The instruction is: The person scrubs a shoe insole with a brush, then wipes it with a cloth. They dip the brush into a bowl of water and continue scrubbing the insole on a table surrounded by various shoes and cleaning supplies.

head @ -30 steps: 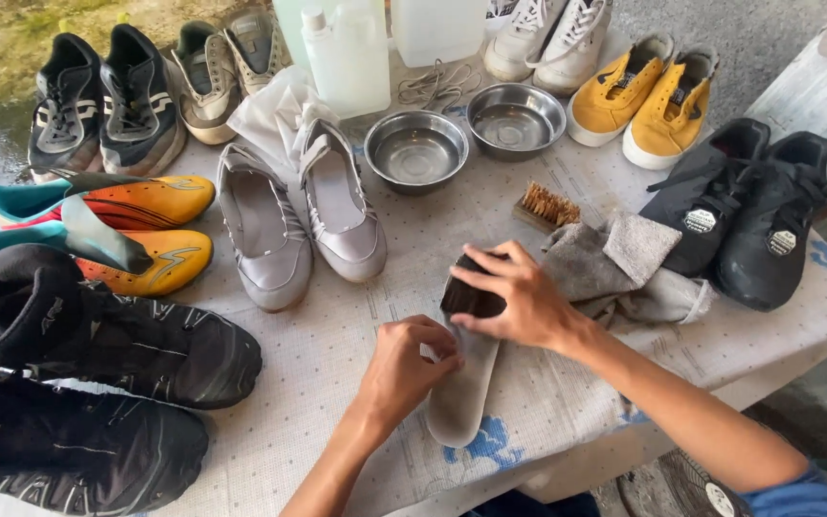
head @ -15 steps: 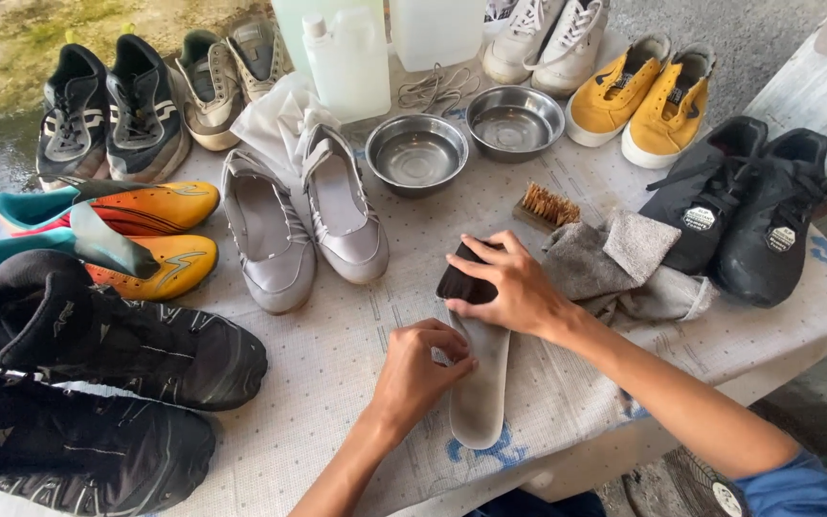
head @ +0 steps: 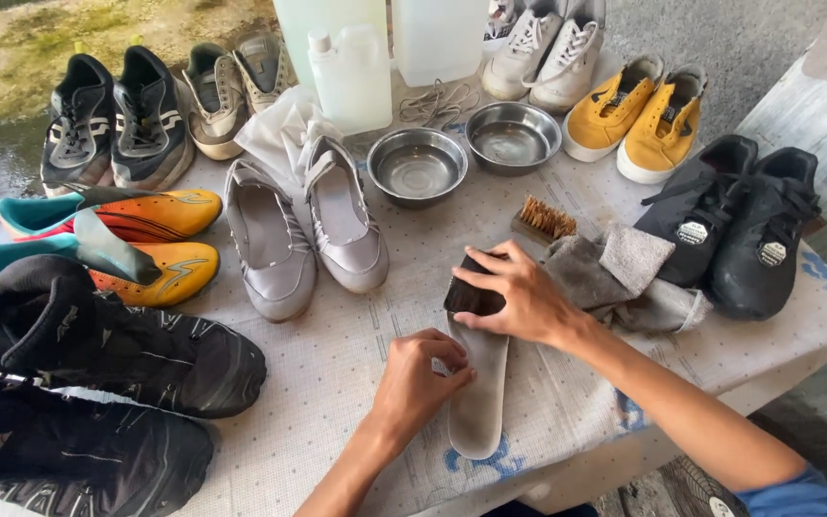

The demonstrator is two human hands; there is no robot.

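Note:
A grey shoe insole [head: 478, 402] lies flat on the dotted tablecloth [head: 337, 354] near the table's front edge. My left hand [head: 416, 381] presses on the insole's left side, fingers curled over its middle. My right hand [head: 521, 299] is closed over a dark brush [head: 467, 295] resting on the insole's far end. Just behind the brush lies a second brush with tan bristles [head: 546, 220], and a crumpled grey cloth [head: 624, 278] sits to the right of my right hand.
A pair of grey flat shoes [head: 303, 225] stands left of centre, with two steel bowls [head: 417, 165] behind. Black boots [head: 107, 345] fill the front left, orange shoes [head: 136, 244] beside them, black sneakers [head: 734, 225] and yellow shoes [head: 638, 115] at right, plastic jugs [head: 351, 77] at back.
The brush and my right hand have slid a little toward me along the insole's far end. My left hand has stayed on the insole.

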